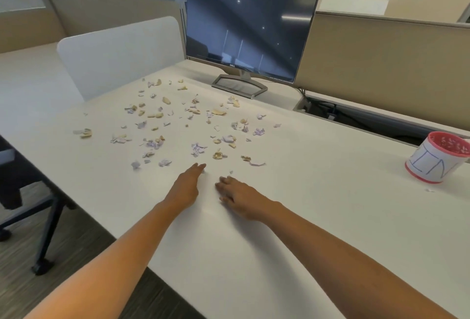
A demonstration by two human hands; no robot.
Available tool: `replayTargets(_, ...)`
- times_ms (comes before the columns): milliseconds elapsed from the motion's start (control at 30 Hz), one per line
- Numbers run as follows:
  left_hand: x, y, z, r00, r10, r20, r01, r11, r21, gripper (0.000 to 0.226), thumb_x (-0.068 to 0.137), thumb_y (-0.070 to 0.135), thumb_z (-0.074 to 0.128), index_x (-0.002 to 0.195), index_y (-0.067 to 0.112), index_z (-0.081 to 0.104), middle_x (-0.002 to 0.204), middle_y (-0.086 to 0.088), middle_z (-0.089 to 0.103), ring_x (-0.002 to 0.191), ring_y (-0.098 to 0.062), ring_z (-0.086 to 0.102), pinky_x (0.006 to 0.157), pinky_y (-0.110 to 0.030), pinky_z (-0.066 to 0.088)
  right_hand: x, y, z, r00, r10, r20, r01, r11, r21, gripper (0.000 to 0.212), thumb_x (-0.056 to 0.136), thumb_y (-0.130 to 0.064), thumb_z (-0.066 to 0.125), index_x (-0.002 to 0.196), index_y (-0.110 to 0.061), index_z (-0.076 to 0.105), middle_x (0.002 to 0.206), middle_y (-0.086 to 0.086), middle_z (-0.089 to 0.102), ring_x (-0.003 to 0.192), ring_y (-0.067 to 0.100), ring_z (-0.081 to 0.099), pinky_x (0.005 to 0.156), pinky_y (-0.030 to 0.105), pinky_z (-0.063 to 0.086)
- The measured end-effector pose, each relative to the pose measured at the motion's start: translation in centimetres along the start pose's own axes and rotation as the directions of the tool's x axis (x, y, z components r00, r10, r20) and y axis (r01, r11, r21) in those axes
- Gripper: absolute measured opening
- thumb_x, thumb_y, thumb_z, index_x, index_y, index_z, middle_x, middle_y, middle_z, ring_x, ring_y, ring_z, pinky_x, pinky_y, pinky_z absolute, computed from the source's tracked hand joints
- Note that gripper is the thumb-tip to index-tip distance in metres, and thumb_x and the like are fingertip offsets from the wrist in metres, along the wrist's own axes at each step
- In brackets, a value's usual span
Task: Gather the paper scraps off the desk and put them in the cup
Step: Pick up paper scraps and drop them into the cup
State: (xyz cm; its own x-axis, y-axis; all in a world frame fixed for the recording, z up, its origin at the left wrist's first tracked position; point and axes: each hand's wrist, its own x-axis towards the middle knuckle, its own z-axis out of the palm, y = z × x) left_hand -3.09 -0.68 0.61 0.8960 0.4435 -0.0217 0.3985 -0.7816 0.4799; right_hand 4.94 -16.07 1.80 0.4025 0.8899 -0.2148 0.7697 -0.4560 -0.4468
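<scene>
Reaching over the near-middle of the tabletop (305, 204), both hands sit just short of the paper scraps (195, 149). Left hand (187, 186) has straight, flat fingers, holds nothing, tips beside a tiny bit. Right hand (239, 197) is palm down on the surface, fingers loosely bent; cannot tell if anything is under it.

Progress looks early. Pale bits show inside the cup (427, 163), so some seem done, but most scraps lie spread from the centre toward the far-left corner. One stray scrap (429, 190) lies just beside the cup. The cup stands at the right edge, well apart from the pile.

Room: bare surface between hands and cup, a free run to the right. The monitor (251, 26) stands at the far edge and a white divider (119, 56) on the far left. The left edge is open, so scraps could slip off there.
</scene>
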Motion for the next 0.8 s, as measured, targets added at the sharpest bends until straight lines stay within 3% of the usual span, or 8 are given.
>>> replayTargets(67, 0.2, -0.1, 0.1, 0.999, 0.028, 0.022, -0.029, 0.999, 0.037, 0.068, 0.084, -0.016, 0.029, 0.145, 0.014, 0.028, 0.156, -0.009, 0.020, 0.143, -0.021, 0.023, 0.115, -0.025, 0.015, -0.9, 0.1, 0.2, 0.998, -0.064, -0.001, 0.064, 0.997, -0.054, 0.041, 0.100, -0.017, 0.032, 0.139, -0.004, 0.035, 0.151, 0.014, 0.029, 0.140, 0.026, 0.024, 0.113, 0.033, 0.022)
replayTargets(167, 0.4, -0.4, 0.3, 0.998, 0.050, 0.050, -0.054, 0.995, 0.089, 0.065, 0.085, -0.015, 0.030, 0.144, 0.014, 0.030, 0.156, -0.006, 0.021, 0.143, -0.020, 0.024, 0.114, -0.025, 0.016, -2.2, 1.0, 0.4, 0.991, -0.128, 0.032, 0.132, 0.981, -0.145, 0.044, 0.101, -0.012, 0.025, 0.146, -0.009, 0.024, 0.157, 0.008, 0.016, 0.145, 0.019, 0.013, 0.114, 0.022, 0.006)
replayTargets(300, 0.2, -0.8, 0.4, 0.998, 0.061, 0.022, -0.064, 0.987, 0.145, 0.060, 0.088, -0.011, 0.030, 0.142, 0.015, 0.034, 0.154, -0.003, 0.026, 0.141, -0.020, 0.028, 0.113, -0.024, 0.018, -4.2, 2.5, 0.4, 0.991, -0.118, 0.063, 0.123, 0.989, -0.084, 0.052, 0.098, 0.001, 0.021, 0.148, -0.015, 0.020, 0.158, -0.001, 0.012, 0.146, 0.012, 0.008, 0.115, 0.020, 0.005)
replayTargets(433, 0.0, -0.8, 0.7, 0.997, 0.080, -0.011, -0.077, 0.986, 0.149, 0.046, 0.093, -0.004, 0.034, 0.134, 0.008, 0.047, 0.146, -0.008, 0.041, 0.135, -0.024, 0.039, 0.111, -0.029, 0.025, -5.6, 3.4, 0.9, 0.996, -0.078, -0.037, 0.081, 0.992, 0.092, 0.041, 0.099, -0.031, 0.036, 0.139, -0.024, 0.040, 0.147, -0.008, 0.035, 0.138, 0.006, 0.029, 0.108, 0.014, 0.018)
replayTargets(500, 0.1, -0.7, 0.8, 0.996, 0.084, -0.032, -0.078, 0.983, 0.167, 0.034, 0.095, 0.004, 0.037, 0.121, 0.003, 0.059, 0.133, -0.014, 0.055, 0.124, -0.027, 0.049, 0.104, -0.032, 0.034, -6.1, 3.6, 1.1, 0.987, -0.119, -0.106, 0.121, 0.993, 0.009, 0.038, 0.098, -0.033, 0.039, 0.134, -0.025, 0.047, 0.139, -0.007, 0.044, 0.132, 0.007, 0.037, 0.098, 0.009, 0.021)
replayTargets(667, 0.2, -0.5, 0.7, 0.992, 0.107, -0.064, -0.094, 0.977, 0.190, 0.034, 0.092, 0.004, 0.042, 0.118, 0.010, 0.063, 0.124, -0.007, 0.063, 0.118, -0.023, 0.054, 0.100, -0.026, 0.038, -6.3, 3.2, 1.6, 0.985, -0.089, -0.146, 0.086, 0.996, -0.025, 0.035, 0.098, -0.013, 0.035, 0.127, -0.009, 0.054, 0.136, 0.008, 0.048, 0.126, 0.018, 0.037, 0.097, 0.016, 0.024)
replayTargets(800, 0.6, 0.4, 0.5, 0.987, 0.136, -0.088, -0.117, 0.975, 0.188, 0.031, 0.090, 0.002, 0.045, 0.112, 0.009, 0.066, 0.119, -0.009, 0.065, 0.114, -0.024, 0.057, 0.098, -0.027, 0.040, -6.7, 3.5, 1.6, 0.964, -0.111, -0.242, 0.081, 0.988, -0.132, 0.032, 0.089, 0.003, 0.042, 0.115, -0.003, 0.059, 0.124, 0.006, 0.056, 0.116, 0.021, 0.045, 0.096, 0.025, 0.037)
